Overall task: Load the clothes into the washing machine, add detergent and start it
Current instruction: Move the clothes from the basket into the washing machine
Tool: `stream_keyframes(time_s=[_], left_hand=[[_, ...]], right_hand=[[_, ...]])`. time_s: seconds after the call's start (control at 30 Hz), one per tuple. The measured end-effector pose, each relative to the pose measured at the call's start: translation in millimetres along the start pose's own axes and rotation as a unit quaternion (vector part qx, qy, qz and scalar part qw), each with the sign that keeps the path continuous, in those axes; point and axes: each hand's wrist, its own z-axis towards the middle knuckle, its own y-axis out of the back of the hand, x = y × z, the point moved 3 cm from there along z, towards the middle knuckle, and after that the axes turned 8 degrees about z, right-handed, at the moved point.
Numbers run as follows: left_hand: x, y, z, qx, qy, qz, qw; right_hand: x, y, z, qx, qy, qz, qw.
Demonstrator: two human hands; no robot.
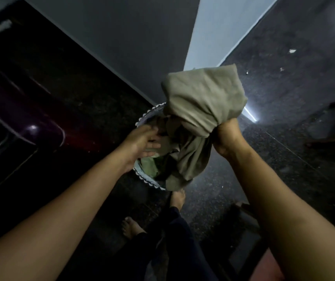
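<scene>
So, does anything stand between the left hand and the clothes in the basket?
Nothing visible does. The left hand touches the clothes in the basket; the beige cloth gripped by the right hand hangs beside it.

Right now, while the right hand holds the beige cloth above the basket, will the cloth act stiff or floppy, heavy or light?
Probably floppy: the beige cloth folds over itself and droops from the right hand toward the basket. It is likely light for its size, since one hand holds the whole bunch up.
</scene>
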Motion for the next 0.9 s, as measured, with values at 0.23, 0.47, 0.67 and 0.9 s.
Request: stream_keyframes(time_s=[0.23, 0.47, 0.67, 0.9], left_hand=[[-48.6, 9.7, -87.2, -0.004, -0.157, 0.139, 0.978], [-106.3, 15.8, -105.3, -0.143, -0.25, 0.371, 0.883], [-150.0, 8.7, -156.8, -0.153, -0.248, 0.326, 0.899], [-183.2, 3.8, -182.5, -0.201, -0.211, -0.076, 0.954]], right_hand=[[91.5, -51.4, -85.4, 0.03, 0.03, 0.022, 0.999], [158.4, -86.9, -142.7, 0.091, 0.052, 0.065, 0.992], [223.8, -92.8, -173.8, 0.181, 0.081, 0.12, 0.973], [271.4, -42.7, -162.9, 0.167, 0.136, -0.106, 0.971]])
